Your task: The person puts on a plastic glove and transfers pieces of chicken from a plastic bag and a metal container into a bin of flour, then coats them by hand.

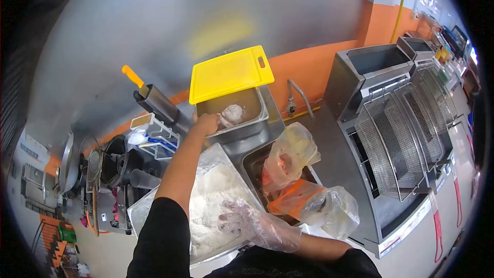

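Observation:
My left hand (207, 124), bare, is closed over the left front edge of a deep steel pan (242, 129). Inside that pan lies a flour-coated lump (233, 113), with another pale floured piece (224, 122) right beside my fingers. A yellow cutting board (226, 76) rests across the pan's back part. Below, a large metal tray (221, 155) is filled with white flour (208, 201). My right hand (241, 220), in a clear plastic glove dusted with flour, sits over the flour with its fingers spread and nothing visible in them.
Right of the flour, plastic bags (293, 149) with pinkish-orange contents stand in a steel sink or pan (252, 167). Fryer baskets (393, 144) hang farther right. A yellow-handled knife (134, 76) stands in a holder (158, 104) at the back left, near a white rack (159, 136).

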`<state>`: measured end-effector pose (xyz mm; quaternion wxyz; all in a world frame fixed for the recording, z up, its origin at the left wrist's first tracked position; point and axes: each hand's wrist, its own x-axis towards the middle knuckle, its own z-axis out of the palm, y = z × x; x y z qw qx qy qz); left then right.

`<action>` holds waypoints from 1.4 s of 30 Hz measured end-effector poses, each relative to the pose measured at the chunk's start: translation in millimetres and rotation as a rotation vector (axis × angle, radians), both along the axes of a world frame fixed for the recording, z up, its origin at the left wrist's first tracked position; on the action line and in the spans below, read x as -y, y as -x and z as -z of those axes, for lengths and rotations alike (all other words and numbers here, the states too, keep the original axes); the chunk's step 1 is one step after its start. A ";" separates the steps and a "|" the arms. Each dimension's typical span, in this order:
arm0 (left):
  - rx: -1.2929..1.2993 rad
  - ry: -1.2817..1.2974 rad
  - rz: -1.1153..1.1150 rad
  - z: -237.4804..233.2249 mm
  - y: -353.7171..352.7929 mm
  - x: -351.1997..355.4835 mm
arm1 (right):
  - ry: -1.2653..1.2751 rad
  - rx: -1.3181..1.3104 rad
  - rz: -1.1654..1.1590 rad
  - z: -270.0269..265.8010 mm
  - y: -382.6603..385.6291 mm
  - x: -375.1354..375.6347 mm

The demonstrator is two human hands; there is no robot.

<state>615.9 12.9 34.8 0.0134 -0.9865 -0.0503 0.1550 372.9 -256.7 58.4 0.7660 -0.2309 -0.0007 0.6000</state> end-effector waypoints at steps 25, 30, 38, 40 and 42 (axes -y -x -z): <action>0.184 0.064 0.098 -8.0 -23.3 16.0 | -0.034 0.010 -0.018 1.7 -1.3 0.7; 0.128 0.194 0.347 46.7 -35.3 -11.6 | -0.017 0.004 -0.049 -6.8 -4.5 -1.2; -0.083 -0.143 0.202 -18.6 -34.0 40.7 | 0.040 0.071 -0.092 -32.3 -11.3 13.7; 0.157 -0.076 0.330 -5.5 -39.1 37.5 | -0.004 0.014 -0.084 -28.8 -10.4 15.1; 0.094 -0.099 0.309 6.5 -40.8 39.9 | -0.011 0.032 -0.070 -25.9 -9.1 18.2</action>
